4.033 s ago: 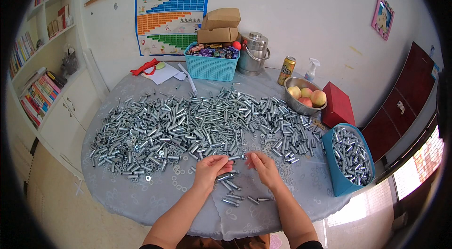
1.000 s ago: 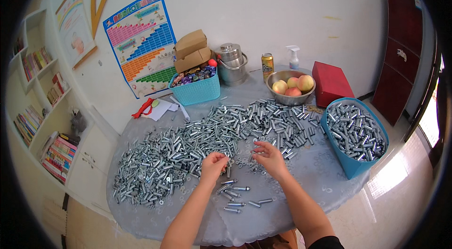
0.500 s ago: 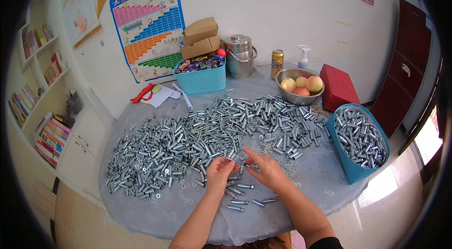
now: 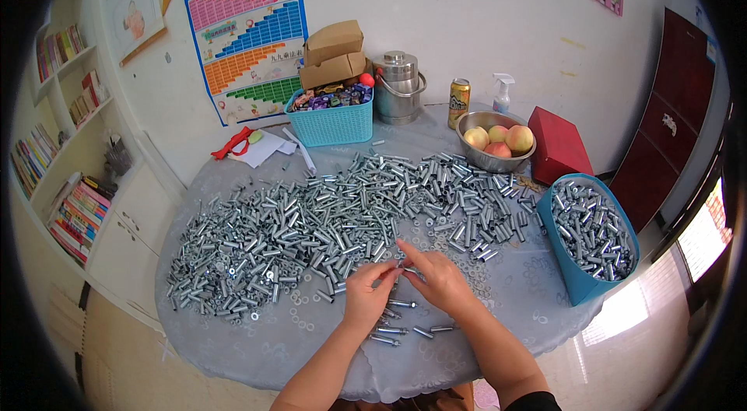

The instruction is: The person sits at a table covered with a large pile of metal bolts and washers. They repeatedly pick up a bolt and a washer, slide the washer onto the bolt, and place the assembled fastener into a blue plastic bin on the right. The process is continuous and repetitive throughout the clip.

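My left hand is closed in a pinch, its fingertips on a small silver expansion bolt held level above the table. My right hand meets it from the other side, thumb and index finger at the bolt's end; the fingers hide most of the piece. Just below the hands lie several assembled expansion bolts. Beyond them spreads a wide heap of loose metal sleeves and bolts, with flat washers scattered along its near edge.
A blue bin full of metal sleeves stands at the right. Behind the heap are a steel bowl of peaches, a red box, a can, a spray bottle, a metal pot and a turquoise basket.
My hands have drawn closer together, and the left fingertips have shifted slightly right, onto the bolt beside the right thumb. The whole view has tilted a little; the heap looks the same.
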Action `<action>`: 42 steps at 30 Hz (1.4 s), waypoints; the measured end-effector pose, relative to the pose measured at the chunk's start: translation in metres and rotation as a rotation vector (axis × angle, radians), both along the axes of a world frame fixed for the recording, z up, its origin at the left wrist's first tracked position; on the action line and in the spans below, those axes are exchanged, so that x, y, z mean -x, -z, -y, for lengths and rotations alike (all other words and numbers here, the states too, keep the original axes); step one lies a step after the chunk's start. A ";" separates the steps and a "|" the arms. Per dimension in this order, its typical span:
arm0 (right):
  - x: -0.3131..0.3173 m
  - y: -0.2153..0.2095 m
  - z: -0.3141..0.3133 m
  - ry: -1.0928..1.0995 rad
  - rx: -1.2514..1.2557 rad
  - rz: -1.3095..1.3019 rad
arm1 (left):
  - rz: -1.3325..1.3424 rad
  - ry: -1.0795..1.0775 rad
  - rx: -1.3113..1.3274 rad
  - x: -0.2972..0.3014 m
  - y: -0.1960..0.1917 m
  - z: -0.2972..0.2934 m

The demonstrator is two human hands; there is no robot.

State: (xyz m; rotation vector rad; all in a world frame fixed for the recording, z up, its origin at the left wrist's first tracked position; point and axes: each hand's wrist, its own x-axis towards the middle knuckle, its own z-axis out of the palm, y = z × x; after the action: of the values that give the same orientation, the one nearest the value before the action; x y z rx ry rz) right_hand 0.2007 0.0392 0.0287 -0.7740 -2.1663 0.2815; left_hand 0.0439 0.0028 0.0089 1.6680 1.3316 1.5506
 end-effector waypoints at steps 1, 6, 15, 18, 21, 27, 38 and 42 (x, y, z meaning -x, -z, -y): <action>0.000 0.001 -0.001 0.003 -0.032 0.028 | -0.024 0.015 0.010 -0.001 0.001 0.001; 0.001 -0.006 0.004 -0.022 -0.135 0.113 | 0.210 0.022 0.116 -0.004 0.003 0.002; -0.030 -0.005 -0.017 0.288 0.072 -0.006 | 0.723 -0.048 0.233 0.018 0.000 -0.008; -0.037 0.003 -0.020 0.270 0.256 0.049 | 0.771 -0.044 0.272 0.019 -0.001 -0.007; -0.046 0.007 -0.019 0.312 0.415 0.107 | 0.791 -0.017 0.279 0.018 -0.003 -0.006; -0.059 -0.005 -0.015 0.430 0.661 0.255 | 0.814 -0.032 0.319 0.019 -0.005 -0.005; -0.067 0.000 -0.015 0.295 0.720 0.439 | 0.831 -0.034 0.365 0.021 -0.006 -0.005; -0.060 -0.004 -0.014 0.347 0.728 0.334 | 0.828 -0.029 0.387 0.021 -0.007 -0.004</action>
State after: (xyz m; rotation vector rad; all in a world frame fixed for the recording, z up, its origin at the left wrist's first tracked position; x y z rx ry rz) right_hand 0.2610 0.0529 0.0329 -1.6812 -2.1740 0.8288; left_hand 0.0229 0.0068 0.0164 0.6425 1.0863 1.5967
